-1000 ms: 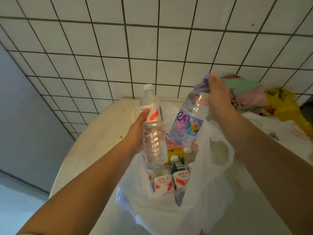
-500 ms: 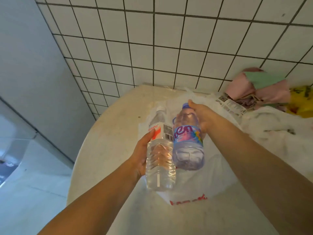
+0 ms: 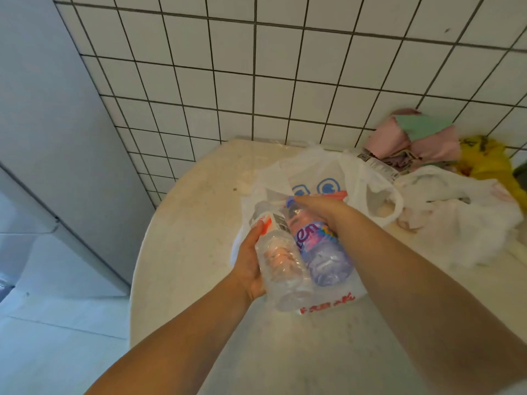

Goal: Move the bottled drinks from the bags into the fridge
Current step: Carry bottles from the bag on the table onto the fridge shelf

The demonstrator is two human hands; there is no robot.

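Two bottles are being carried mid-frame: left hand (image 3: 249, 269) gripping the clear bottle (image 3: 281, 260), right hand (image 3: 316, 208) grasping the purple-labelled bottle (image 3: 322, 246); knocking together, either risks slipping.

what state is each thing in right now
clear bottle: capped, tilted, held in the left hand
purple bottle: capped, tilted, gripped near its top by the right hand
white bag: flat on the table
second white bag: crumpled, lying on the table
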